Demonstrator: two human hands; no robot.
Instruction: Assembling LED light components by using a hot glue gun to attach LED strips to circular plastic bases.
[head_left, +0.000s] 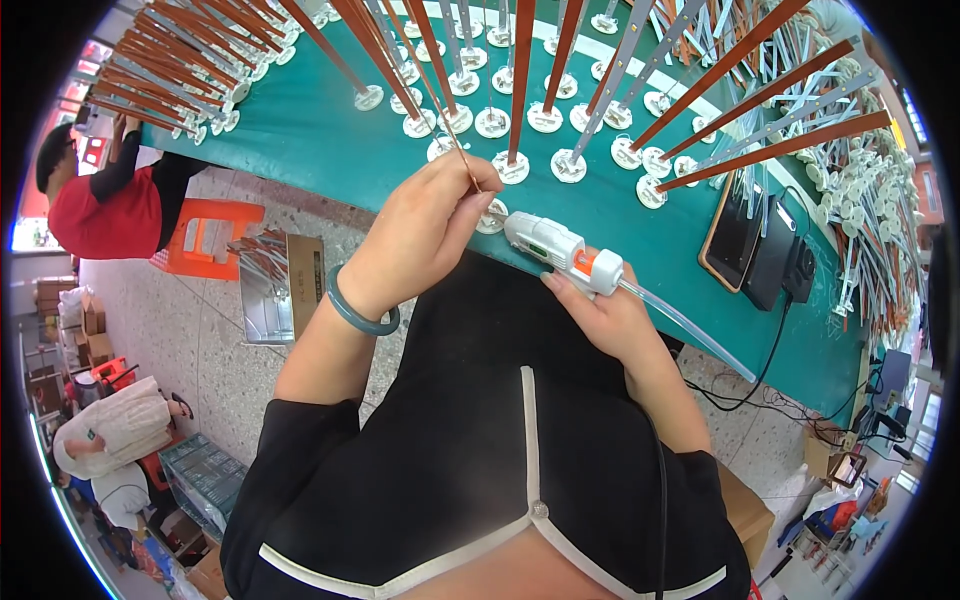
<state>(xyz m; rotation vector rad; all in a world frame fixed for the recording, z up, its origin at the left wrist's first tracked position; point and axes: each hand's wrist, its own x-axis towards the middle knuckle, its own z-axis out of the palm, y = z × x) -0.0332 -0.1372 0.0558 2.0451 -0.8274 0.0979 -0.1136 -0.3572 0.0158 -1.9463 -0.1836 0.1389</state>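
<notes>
Left hand (425, 235): pinching a thin copper strip (450, 135) at its lower end, just above a white round base (492, 217).
Right hand (608, 318): gripping a white glue gun (560, 250), nozzle pointing at the base.
Desk (330, 135): green, carrying rows of upright strips.

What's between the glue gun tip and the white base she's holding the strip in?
Nothing visible. The glue gun in the right hand points at the white base; the left hand pinches the strip above it, its fingertips close beside the gap.
</notes>
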